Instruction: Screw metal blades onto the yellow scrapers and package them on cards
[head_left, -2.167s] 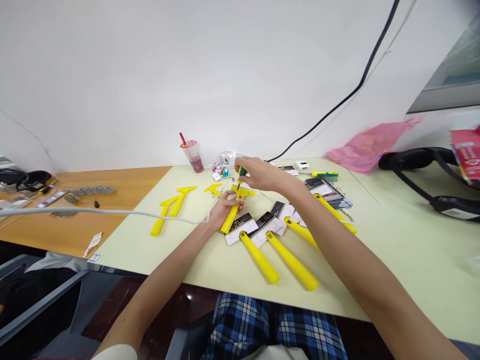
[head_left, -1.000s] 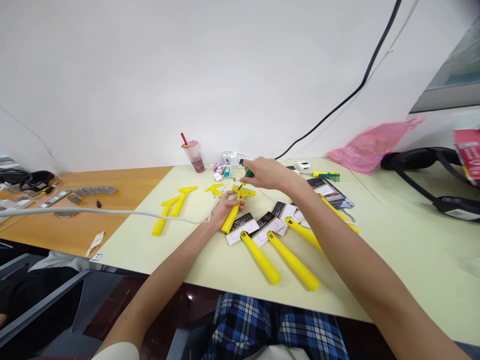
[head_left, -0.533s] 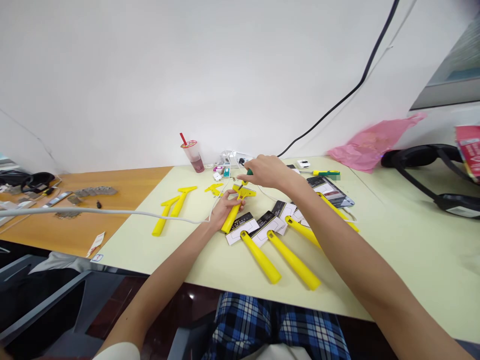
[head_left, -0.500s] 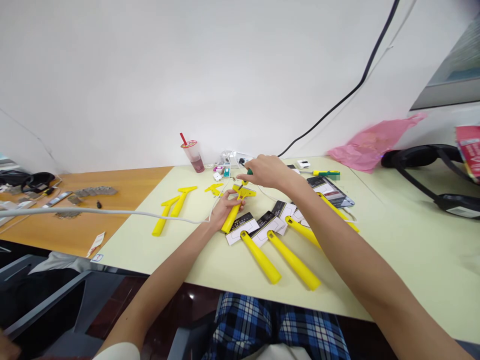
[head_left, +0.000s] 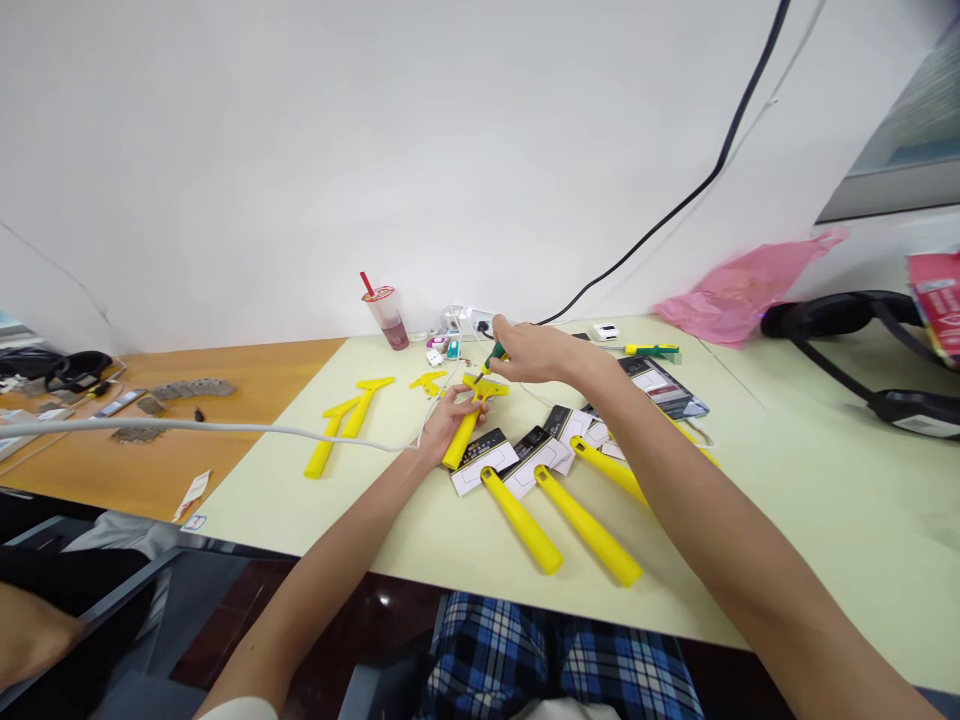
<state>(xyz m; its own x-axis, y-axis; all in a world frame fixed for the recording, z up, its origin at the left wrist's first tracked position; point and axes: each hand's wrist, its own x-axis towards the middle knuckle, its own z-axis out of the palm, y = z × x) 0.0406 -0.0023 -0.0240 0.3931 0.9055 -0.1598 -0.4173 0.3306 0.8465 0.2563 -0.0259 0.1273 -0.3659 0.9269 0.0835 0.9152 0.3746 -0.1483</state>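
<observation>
My left hand is closed around the handle of a yellow T-shaped scraper, its wide head pointing away from me. Above that head, my right hand grips a green-handled screwdriver. The screwdriver slants down with its tip at the scraper's head; whether the tip sits in a screw is too small to tell. Two more T-shaped scrapers lie left of my left hand, and small yellow head pieces lie just beyond it. Nearer me rest several loose yellow handles, their ends on black-and-white cards.
A white cable crosses in front of my left wrist. Toward the wall stand a drink cup and a power strip. On the right lie another screwdriver, a pink bag and a black headset. Another person's hand shows at lower left.
My right hand has turned slightly and shifted a little, with the screwdriver still at the scraper's head. The other person's hand has come further into view at lower left.
</observation>
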